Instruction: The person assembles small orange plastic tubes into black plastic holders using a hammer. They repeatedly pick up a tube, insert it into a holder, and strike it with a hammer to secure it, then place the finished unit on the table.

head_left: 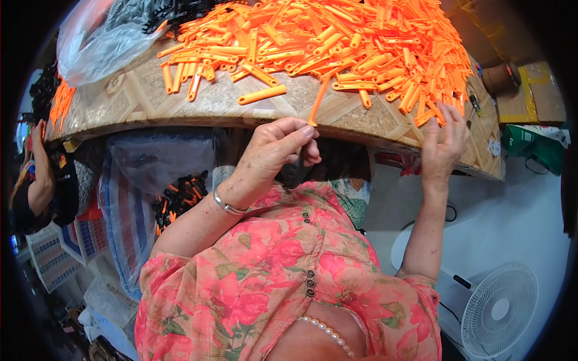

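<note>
My left hand is closed in a pinch, thumb against forefinger, at the table's front edge. A thin orange plastic handle piece stands up from its fingertips, tilted to the right. Just below those fingers is a dark black part; whether the hand grips it too, I cannot tell. My right hand reaches to the near right side of a big pile of orange plastic pieces. Its fingers are apart, and the tips touch or nearly touch pieces there. One loose orange piece lies in front of the pile.
A clear plastic bag and black parts lie on the table's left. Another person's arm shows at far left. Below hangs a striped sack beside black and orange parts. A white fan stands at lower right, cardboard boxes behind.
</note>
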Available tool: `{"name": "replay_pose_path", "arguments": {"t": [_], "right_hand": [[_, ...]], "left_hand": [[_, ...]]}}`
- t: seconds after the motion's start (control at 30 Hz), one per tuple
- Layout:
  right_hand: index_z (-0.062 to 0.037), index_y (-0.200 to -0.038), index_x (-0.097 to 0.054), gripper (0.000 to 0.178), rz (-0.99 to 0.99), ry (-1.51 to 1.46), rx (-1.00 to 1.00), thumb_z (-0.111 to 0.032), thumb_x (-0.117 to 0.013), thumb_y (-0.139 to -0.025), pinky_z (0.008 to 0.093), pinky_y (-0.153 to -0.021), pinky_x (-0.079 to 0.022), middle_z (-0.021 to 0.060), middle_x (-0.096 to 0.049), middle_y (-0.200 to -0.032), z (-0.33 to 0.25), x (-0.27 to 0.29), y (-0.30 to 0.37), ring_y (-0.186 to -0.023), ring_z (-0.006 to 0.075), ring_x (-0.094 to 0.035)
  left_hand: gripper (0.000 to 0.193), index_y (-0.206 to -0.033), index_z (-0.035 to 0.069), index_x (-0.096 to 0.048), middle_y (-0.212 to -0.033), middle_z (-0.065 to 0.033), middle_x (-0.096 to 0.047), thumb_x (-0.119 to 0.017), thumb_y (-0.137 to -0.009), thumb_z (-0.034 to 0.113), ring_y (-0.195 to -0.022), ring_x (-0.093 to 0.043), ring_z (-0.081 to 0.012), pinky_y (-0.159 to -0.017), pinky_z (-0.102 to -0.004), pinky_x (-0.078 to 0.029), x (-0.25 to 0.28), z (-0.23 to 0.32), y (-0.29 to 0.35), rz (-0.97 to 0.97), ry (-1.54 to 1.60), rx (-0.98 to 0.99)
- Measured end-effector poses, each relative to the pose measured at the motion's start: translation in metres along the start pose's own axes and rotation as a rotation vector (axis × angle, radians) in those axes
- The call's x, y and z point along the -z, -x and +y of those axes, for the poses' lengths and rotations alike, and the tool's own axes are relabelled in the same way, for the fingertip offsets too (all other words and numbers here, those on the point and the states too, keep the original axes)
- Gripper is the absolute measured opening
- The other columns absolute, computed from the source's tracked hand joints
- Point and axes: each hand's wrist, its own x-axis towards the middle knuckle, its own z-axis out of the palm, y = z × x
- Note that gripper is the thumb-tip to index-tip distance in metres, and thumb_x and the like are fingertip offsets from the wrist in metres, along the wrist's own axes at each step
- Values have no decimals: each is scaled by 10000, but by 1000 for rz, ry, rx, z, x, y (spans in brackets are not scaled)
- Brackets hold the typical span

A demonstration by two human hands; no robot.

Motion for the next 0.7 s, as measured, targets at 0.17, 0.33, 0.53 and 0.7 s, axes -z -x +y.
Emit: {"name": "replay_pose_path", "arguments": {"t": [0.17,0.33,0.53,0.7], "right_hand": [[-129,-1096,-699,299,-174,-455,163,-83,-691,-801,409,-891,-392,55,-633,-1013,-95,-15,-6,-970,253,-567],[-120,-1051,-705,263,-200,-515,238,-115,-712,-788,409,-883,-389,56,-627,-945,-146,-47,-16,-931,249,-568],[-105,-1051,-702,265,-263,-482,275,-194,-722,-801,416,-897,-384,53,-613,-938,-181,-74,-28,-930,247,-558],[-88,-1020,-686,274,-316,-470,264,-224,-739,-788,413,-866,-395,60,-602,-920,-186,-77,-33,-922,257,-555]], "left_hand": [[167,-974,40,-604,-777,-11,-614,-685,-917,175,-689,-616,-93,-643,-265,-541,-4,-4,0,-38,31,-23],[161,-1014,22,-594,-758,-27,-617,-657,-935,147,-669,-612,-107,-638,-266,-537,3,1,12,62,79,-207],[179,-1053,-7,-593,-738,-40,-624,-603,-973,153,-673,-608,-109,-644,-258,-526,38,4,29,296,85,-413],[274,-1183,-17,-572,-731,-38,-598,-582,-989,177,-655,-600,-110,-627,-245,-518,53,8,38,370,64,-430]]}}
